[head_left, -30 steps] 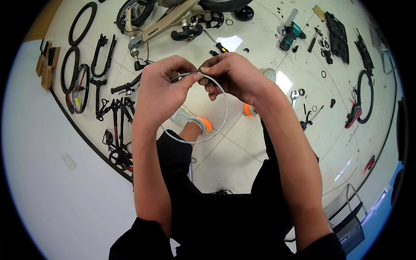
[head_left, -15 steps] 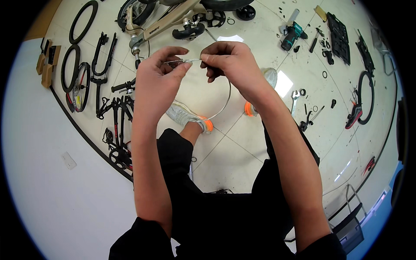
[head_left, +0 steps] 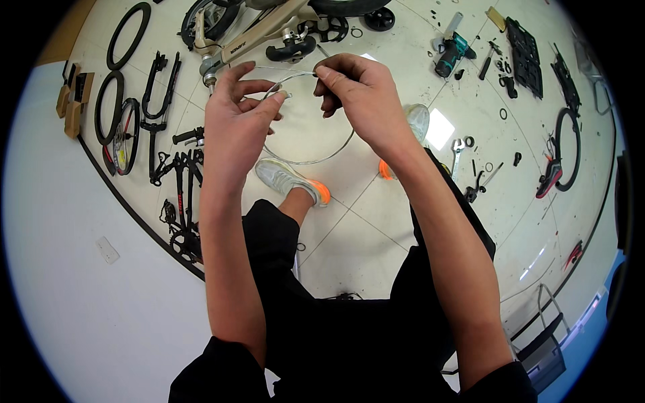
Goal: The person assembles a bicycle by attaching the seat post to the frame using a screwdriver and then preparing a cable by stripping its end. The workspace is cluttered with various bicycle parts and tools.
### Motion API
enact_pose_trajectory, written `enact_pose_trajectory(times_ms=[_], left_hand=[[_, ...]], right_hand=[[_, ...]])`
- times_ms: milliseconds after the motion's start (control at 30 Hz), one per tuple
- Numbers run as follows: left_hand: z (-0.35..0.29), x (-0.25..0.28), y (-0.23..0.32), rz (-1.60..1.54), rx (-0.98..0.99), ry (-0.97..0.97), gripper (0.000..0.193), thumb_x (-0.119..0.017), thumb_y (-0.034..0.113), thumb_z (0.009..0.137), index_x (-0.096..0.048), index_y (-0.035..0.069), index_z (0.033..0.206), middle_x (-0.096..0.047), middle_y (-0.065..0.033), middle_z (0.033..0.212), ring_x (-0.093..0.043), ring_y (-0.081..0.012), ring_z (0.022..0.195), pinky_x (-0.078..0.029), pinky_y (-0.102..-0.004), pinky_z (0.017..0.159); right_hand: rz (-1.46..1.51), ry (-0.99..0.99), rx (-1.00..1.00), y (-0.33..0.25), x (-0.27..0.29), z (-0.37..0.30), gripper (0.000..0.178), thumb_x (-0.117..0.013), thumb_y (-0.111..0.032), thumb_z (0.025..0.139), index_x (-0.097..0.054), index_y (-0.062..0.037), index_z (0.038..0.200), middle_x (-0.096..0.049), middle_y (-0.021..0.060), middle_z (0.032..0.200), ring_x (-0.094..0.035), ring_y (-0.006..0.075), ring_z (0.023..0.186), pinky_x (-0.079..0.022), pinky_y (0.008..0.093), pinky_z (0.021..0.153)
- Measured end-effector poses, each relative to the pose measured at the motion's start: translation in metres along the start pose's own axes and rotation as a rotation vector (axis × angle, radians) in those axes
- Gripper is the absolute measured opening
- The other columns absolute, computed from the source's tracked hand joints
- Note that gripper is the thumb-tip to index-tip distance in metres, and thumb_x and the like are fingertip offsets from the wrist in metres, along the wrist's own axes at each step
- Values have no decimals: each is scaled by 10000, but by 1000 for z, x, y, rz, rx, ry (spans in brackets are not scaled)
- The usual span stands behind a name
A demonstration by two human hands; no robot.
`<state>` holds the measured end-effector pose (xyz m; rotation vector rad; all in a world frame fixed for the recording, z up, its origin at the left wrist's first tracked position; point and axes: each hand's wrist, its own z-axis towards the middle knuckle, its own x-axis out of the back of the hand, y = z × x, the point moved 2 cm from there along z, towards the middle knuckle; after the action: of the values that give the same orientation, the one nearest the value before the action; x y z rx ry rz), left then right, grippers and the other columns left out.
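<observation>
Wire loop (head_left: 310,162) hangs at 12 o'clock between the hands; right hand (head_left: 366,101), towards 1 o'clock, pinches it between thumb and fingers, while left hand (head_left: 238,121), near 11 o'clock, has thumb and forefinger parted, its contact with the strands unclear. Step in hand looks like fingertip sorting of the strands; next move seems to call for left hand narrowing on a strand against a firm right pinch.

1 thin, silvery cable (head_left: 314,162) is forming a rounded loop between the left hand (head_left: 235,121) and the right hand (head_left: 366,97), which is pinching its top, while a fine strand (head_left: 282,68) is stretching almost level toward the left fingertips (head_left: 247,66).
</observation>
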<state>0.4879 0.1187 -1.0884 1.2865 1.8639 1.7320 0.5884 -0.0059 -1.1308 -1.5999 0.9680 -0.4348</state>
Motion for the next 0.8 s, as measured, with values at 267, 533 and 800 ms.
enact_pose_trajectory(times_ms=[267,533,800], left_hand=[[1,3,-1,-5,11,-86,152,-629,95,897,-670,-8,1001,-672,-43,783,-471,-27,580,-351,-173,499],[-1,15,-1,-86,-60,-128,196,-637,127,886,-678,-31,994,-685,-73,791,-562,-78,636,-435,-214,568],[1,27,-3,-145,41,-102,213,-622,144,886,-681,-44,965,-686,-78,817,-577,-90,660,-460,-227,595]], right_hand=[[-58,-147,-83,-2,3,1,184,-548,-106,916,-615,66,904,-623,83,697,-589,137,588,-490,261,552],[293,-345,-264,-10,2,-3,155,-524,-117,899,-588,23,889,-621,99,755,-589,185,632,-494,302,631],[554,-339,-363,3,-21,-2,188,-477,-81,898,-579,77,909,-623,130,795,-597,200,651,-519,327,657]])
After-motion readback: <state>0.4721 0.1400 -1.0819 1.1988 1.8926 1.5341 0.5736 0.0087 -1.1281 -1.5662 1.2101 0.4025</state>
